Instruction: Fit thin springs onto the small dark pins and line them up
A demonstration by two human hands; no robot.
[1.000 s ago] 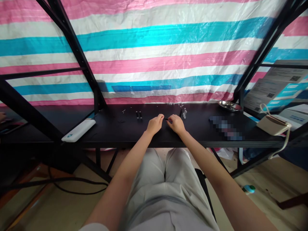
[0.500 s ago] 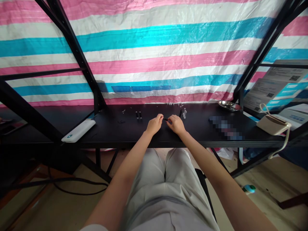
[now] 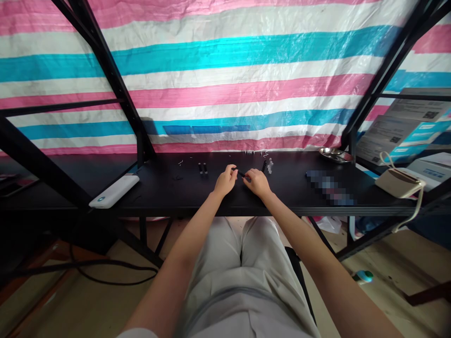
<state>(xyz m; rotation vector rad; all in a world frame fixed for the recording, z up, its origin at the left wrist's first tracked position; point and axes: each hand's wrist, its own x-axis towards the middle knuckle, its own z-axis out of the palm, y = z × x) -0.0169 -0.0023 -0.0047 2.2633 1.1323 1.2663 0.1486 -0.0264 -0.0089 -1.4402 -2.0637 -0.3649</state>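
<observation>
A slim black pen-like tube point(image 3: 241, 173) spans the gap between my two hands, tilted down to the right. My right hand point(image 3: 258, 181) grips its right end with curled fingers. At the other end, the thumb and forefinger of my left hand point(image 3: 226, 181) close loosely around its tip. The tube's exact kind is too small to tell. Two short black tubes with pale ends point(image 3: 203, 168) stand side by side left of my hands. Beyond my right hand lie several clear pieces point(image 3: 270, 166) beside a small group of black pieces point(image 3: 264, 166).
On the black tabletop point(image 3: 169, 197) are small white bits point(image 3: 250, 152) along the back, a white power bank point(image 3: 114, 191) at left, a shiny metal dish point(image 3: 336, 155) and a blurred-out object point(image 3: 330, 188) at right. A beige pouch point(image 3: 400, 182) sits by the black rack post.
My left fingers have loosened and spread a little at the tube's end, and more of the black tube shows between my hands. My right hand has hardly moved.
</observation>
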